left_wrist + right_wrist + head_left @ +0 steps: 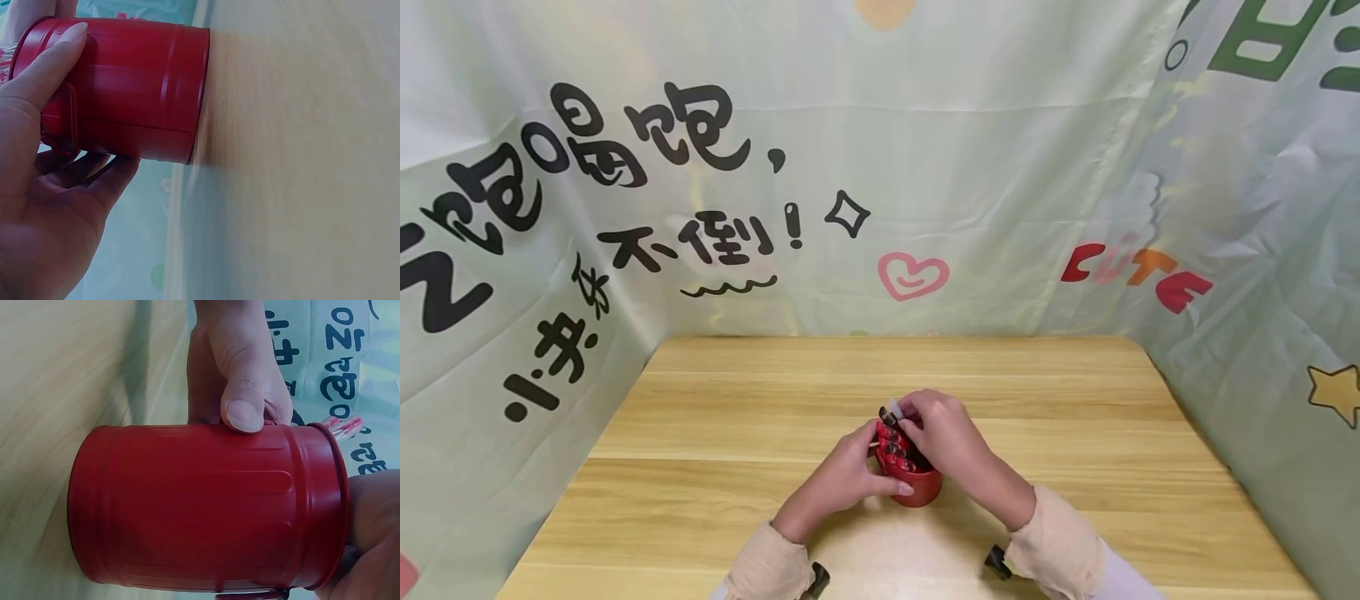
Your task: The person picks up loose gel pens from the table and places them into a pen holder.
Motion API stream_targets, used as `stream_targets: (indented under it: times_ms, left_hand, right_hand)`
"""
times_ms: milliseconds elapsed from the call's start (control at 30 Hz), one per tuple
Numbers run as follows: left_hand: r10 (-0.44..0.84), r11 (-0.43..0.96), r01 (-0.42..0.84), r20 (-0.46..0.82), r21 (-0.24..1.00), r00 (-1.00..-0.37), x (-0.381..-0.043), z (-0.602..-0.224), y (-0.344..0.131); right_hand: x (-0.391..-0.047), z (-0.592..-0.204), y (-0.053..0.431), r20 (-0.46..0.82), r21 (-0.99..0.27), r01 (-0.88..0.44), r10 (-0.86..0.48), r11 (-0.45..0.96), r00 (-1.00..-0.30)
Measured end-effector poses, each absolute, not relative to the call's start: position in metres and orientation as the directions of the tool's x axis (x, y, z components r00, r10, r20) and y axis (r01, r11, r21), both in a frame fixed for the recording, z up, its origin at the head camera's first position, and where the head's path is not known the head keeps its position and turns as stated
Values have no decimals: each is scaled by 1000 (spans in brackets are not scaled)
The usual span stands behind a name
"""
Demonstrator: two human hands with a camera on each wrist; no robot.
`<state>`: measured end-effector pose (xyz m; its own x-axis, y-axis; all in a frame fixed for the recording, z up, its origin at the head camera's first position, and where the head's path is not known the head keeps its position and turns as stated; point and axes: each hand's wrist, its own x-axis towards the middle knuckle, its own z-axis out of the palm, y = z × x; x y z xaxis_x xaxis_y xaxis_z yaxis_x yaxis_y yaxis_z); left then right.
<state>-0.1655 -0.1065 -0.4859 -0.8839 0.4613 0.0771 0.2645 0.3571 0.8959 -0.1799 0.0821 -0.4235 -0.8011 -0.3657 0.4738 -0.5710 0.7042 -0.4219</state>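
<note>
A red metal pail [917, 492] with ribbed walls and a small handle [74, 119] stands on the table. My left hand [852, 471] grips it from the side, its thumb on the near wall by the rim and its fingers round the far side. Red and dark wrapped pieces [895, 450] rise above the pail's mouth; a clear-wrapped end [344, 427] sticks out in the right wrist view. My right hand [947, 429] is bent over the mouth, its fingertips beside the uppermost dark piece [887, 416]. Whether they pinch it I cannot tell.
The wood-grained table [715, 425] extends around the pail. Printed cloth [820, 150] hangs behind it and along both sides. Black camera mounts [997, 562] sit at both wrists, close over the tabletop.
</note>
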Motion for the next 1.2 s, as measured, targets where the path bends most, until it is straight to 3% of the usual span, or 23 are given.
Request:
stream_targets:
  times_ms: [400, 867, 1000, 1200]
  left_hand:
    - [459, 350, 275, 92, 895, -884, -165, -485, -107]
    - [473, 328, 271, 91, 905, -877, -165, -485, -107]
    - [476, 322, 279, 100, 904, -874, -165, -485, -106]
    - [462, 342, 269, 88, 900, -882, -164, -484, -106]
  right_hand:
    - [-178, -423, 82, 489, -342, -611, -420, 714, -764]
    - [-173, -414, 96, 456, -428, -608, -420, 669, -784]
    - [-167, -418, 112, 552, -438, -668, -406, 602, -728]
    - [-163, -425, 140, 684, -354, -764, -408, 539, -605]
